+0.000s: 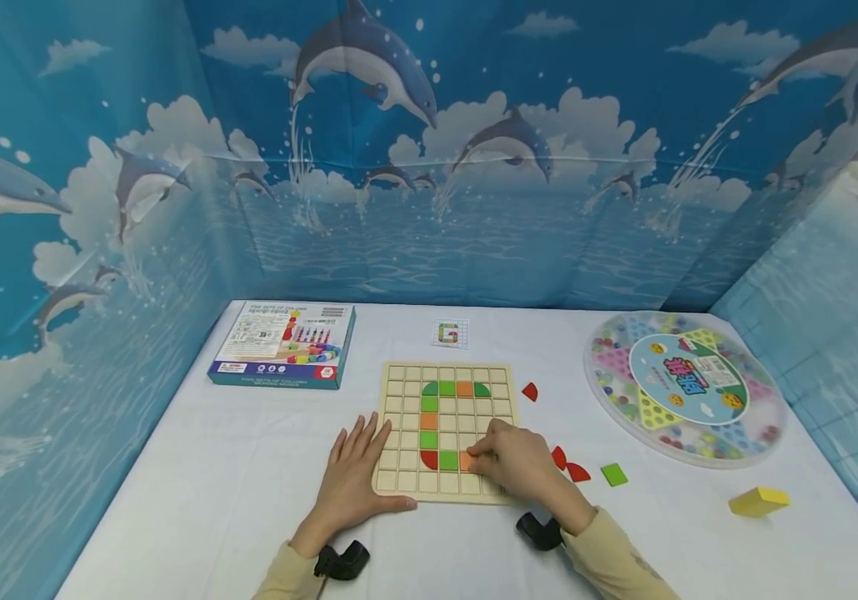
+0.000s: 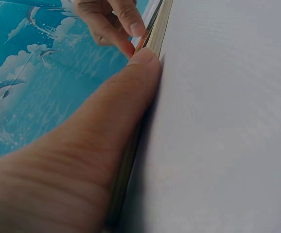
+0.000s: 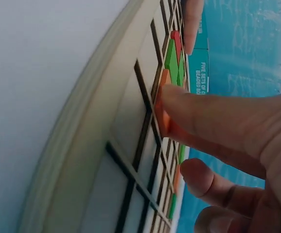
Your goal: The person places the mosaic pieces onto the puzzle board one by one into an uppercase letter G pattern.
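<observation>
A wooden grid board (image 1: 396, 481) lies on the white table with green, orange and red tiles set in a partial outline. My right hand (image 1: 521, 461) pinches an orange square tile (image 3: 164, 119) at a cell of the near row, beside a green square (image 1: 447, 460) and a red quarter-circle (image 1: 429, 459). Whether that tile sits fully in its cell I cannot tell. Spread over the board's left near corner, my left hand (image 1: 354, 477) has straight fingers, with its thumb (image 2: 126, 90) against the near edge.
A pattern card (image 1: 450, 333) lies behind the board, a bead box (image 1: 282, 346) to its left. Loose red quarter-circles (image 1: 577, 472) and a green square tile (image 1: 613, 475) lie to the right. Farther right are a round marble game (image 1: 687, 387) and a yellow block (image 1: 759, 502).
</observation>
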Action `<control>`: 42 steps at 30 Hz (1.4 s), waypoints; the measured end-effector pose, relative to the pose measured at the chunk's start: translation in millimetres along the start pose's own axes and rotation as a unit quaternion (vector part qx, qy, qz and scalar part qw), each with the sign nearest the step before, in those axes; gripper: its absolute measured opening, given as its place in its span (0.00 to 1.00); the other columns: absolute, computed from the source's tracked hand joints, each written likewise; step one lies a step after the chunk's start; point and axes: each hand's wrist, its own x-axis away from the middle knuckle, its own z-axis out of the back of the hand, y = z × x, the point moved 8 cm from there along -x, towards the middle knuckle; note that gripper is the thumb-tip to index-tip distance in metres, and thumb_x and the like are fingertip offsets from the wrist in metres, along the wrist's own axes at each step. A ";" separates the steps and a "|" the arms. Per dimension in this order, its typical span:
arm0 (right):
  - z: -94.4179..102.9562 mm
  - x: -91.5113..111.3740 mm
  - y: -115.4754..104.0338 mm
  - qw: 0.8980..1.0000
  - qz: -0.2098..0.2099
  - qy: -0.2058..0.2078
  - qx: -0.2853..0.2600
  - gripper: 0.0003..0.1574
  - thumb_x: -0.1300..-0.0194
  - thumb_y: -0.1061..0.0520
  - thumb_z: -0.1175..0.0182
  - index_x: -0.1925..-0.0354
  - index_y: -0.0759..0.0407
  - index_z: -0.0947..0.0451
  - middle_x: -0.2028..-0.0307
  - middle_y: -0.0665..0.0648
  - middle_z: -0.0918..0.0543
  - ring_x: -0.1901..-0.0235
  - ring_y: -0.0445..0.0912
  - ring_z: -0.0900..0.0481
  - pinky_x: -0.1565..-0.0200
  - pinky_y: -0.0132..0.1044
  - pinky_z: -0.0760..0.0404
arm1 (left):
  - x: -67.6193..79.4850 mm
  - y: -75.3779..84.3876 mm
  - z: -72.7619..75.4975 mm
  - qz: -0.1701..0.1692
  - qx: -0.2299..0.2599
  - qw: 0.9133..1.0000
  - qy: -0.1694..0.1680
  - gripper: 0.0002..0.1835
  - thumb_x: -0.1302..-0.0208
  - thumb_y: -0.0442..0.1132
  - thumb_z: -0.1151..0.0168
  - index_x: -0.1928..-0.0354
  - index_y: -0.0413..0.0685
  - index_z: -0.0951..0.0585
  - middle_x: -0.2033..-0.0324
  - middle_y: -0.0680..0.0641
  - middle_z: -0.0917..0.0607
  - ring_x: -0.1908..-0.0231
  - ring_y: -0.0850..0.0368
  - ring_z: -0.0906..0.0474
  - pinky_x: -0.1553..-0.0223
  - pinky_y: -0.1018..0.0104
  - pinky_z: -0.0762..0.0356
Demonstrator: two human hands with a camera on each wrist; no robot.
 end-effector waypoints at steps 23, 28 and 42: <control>47.7 -34.2 102.6 0.999 -0.024 -0.002 0.045 0.23 0.39 0.61 0.36 0.47 0.70 0.23 0.52 0.68 0.25 0.53 0.64 0.29 0.52 0.57 0.28 | 3.2 -2.8 -3.2 0.009 -0.004 1.000 -0.008 0.64 0.64 0.76 0.35 0.27 0.48 0.44 0.28 0.43 0.48 0.29 0.45 0.60 0.33 0.47 0.65; 41.2 -29.3 109.8 0.998 -0.032 -0.012 0.060 0.18 0.39 0.59 0.35 0.52 0.66 0.18 0.58 0.63 0.22 0.58 0.59 0.27 0.57 0.53 0.25 | 3.8 -2.3 -3.5 0.005 0.001 1.000 -0.009 0.64 0.63 0.76 0.35 0.27 0.47 0.44 0.28 0.42 0.48 0.29 0.45 0.60 0.33 0.46 0.65; 43.4 -22.5 120.2 0.989 -0.111 0.012 -0.101 0.12 0.50 0.58 0.27 0.67 0.61 0.19 0.75 0.51 0.23 0.74 0.46 0.28 0.72 0.40 0.28 | 0.6 -0.7 0.2 0.002 0.002 1.000 -0.001 0.64 0.63 0.75 0.34 0.27 0.47 0.44 0.28 0.42 0.48 0.29 0.45 0.60 0.33 0.46 0.65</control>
